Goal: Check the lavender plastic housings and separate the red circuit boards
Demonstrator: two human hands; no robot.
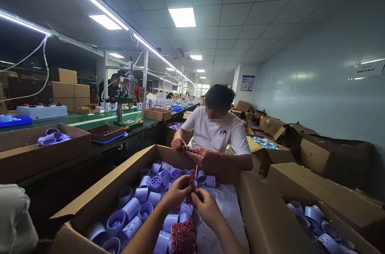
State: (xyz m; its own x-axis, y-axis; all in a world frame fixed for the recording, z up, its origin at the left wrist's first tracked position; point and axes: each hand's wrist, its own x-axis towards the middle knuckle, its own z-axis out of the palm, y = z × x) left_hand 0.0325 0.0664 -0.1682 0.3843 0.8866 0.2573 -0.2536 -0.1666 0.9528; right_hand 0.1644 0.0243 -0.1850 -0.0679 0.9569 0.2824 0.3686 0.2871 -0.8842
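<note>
My left hand (178, 194) grips a narrow strip of small red parts (191, 180), upright over the open carton. Beside it, my right hand (208, 208) has its thumb and fingers closed at the strip's lower right edge; a thin pale edge or stick (196, 174) rises just above. Below my hands lies a wider panel of similar red parts (183, 237), nearest to my left forearm. Under and around them, many light purple plastic cups (131, 208) fill the left side of the carton (90, 198).
Across the carton, a person in a white shirt (215, 132) holds a similar dark red strip (192, 150). A conveyor with a press machine (128, 93) runs along the left. Another carton (325, 190) of purple cups stands at right. White plastic sheeting (224, 210) lies inside my carton.
</note>
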